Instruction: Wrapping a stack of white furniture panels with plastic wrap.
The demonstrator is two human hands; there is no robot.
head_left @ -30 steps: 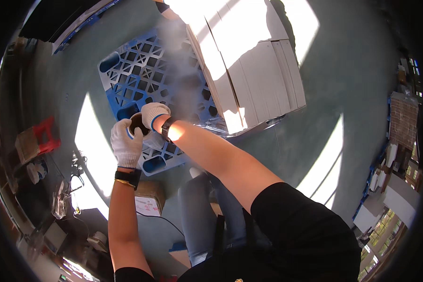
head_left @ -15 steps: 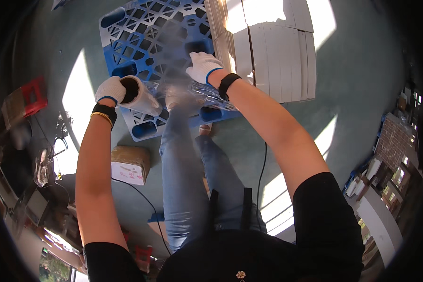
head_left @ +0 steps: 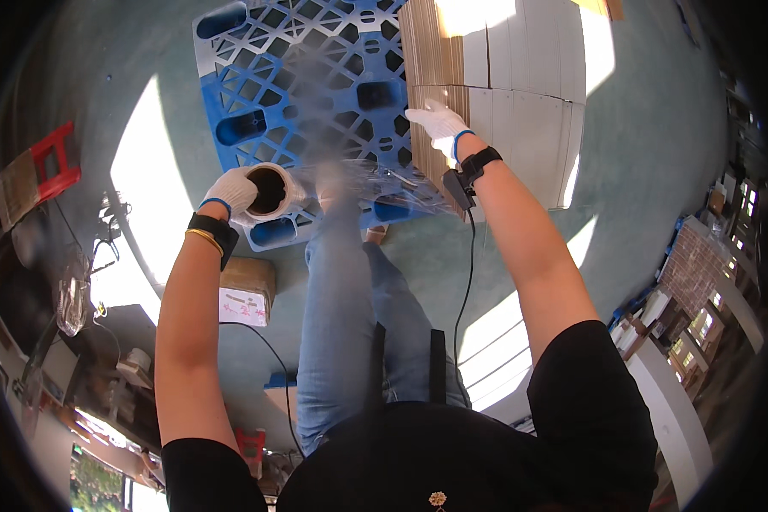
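My left hand (head_left: 232, 192), in a white knit glove, grips the rim of a roll of clear stretch film (head_left: 294, 194), its hollow core facing up. From the roll a crumpled strip of film (head_left: 392, 181) runs right toward the lower part of a stack of flattened cardboard boxes (head_left: 525, 128). Beside the stack's left face is my right hand (head_left: 439, 128), also gloved, with fingers stretched out and nothing in them. Whether its palm touches the cardboard I cannot tell. Both stack and film are over a blue plastic pallet (head_left: 256, 94).
A small carton (head_left: 247, 290) sits on the floor near my left leg. From my right wrist's black device (head_left: 458, 189) a black cable (head_left: 462, 299) hangs down. A red stool (head_left: 55, 162) stands at the left, and shelving with goods (head_left: 700, 264) lines the right.
My right hand has moved right, from over the pallet to the stack's side. My left hand has tipped the roll more upright, and the film strip shows stretched farther to the right.
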